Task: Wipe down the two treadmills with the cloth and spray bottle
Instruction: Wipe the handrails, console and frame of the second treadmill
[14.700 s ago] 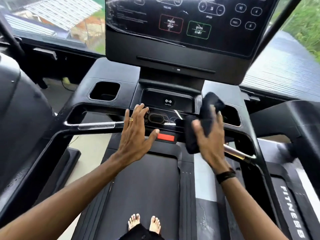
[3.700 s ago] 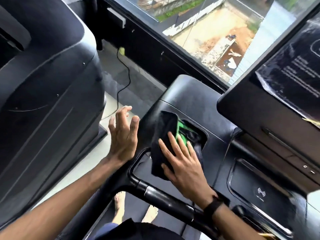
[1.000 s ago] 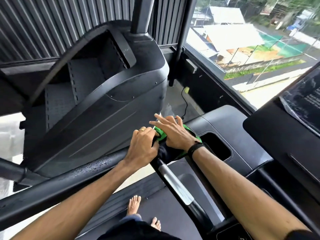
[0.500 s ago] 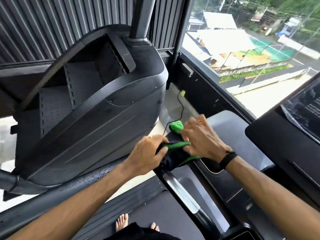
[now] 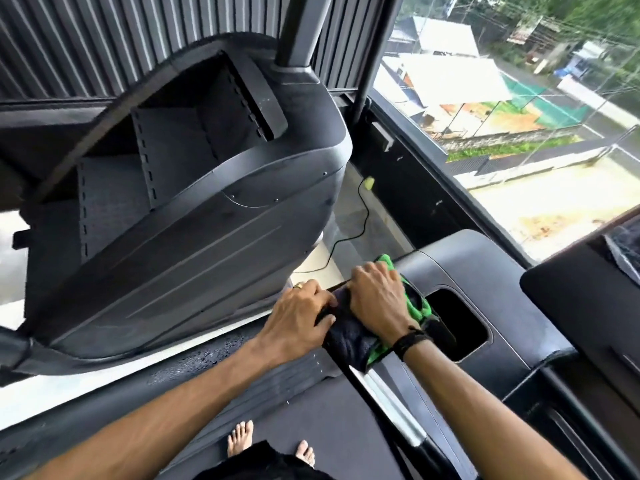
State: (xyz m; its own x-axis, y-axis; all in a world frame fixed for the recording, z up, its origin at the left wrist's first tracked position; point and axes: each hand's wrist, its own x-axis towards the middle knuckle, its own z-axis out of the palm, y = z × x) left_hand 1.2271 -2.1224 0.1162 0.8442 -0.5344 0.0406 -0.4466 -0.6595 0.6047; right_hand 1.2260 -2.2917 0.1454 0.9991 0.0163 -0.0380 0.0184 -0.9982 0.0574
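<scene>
the cloth (image 5: 349, 337), dark with a green edge, sits bunched at the left front corner of the treadmill console (image 5: 485, 271), where the side handrail (image 5: 388, 400) meets it, just beside the cup holder recess (image 5: 457, 327). the right hand (image 5: 377, 303) is pressed down on top of the cloth with its fingers curled over it, clamped on the fabric. the left hand (image 5: 301, 317) is closed around the rail and the cloth's near edge right beside it, the two hands touching.

to do this step well, i judge the cloth should be wrapped round the bar rather than only laid on top, so the underside gets wiped too. the left hand can steady the fabric while the right drags it along the rail in one slow pass. the droplets on the side rail (image 5: 207, 358) below look like spray waiting to be taken up, so that stretch probably wants a pass next.

the spray bottle is nowhere in view. the console screen (image 5: 623, 251) is cut off at the right edge, and a second treadmill cannot be made out; the big dark machine (image 5: 194, 209) on the left looks more like a stair climber. how much of the cloth lies under the palms is hidden.
</scene>
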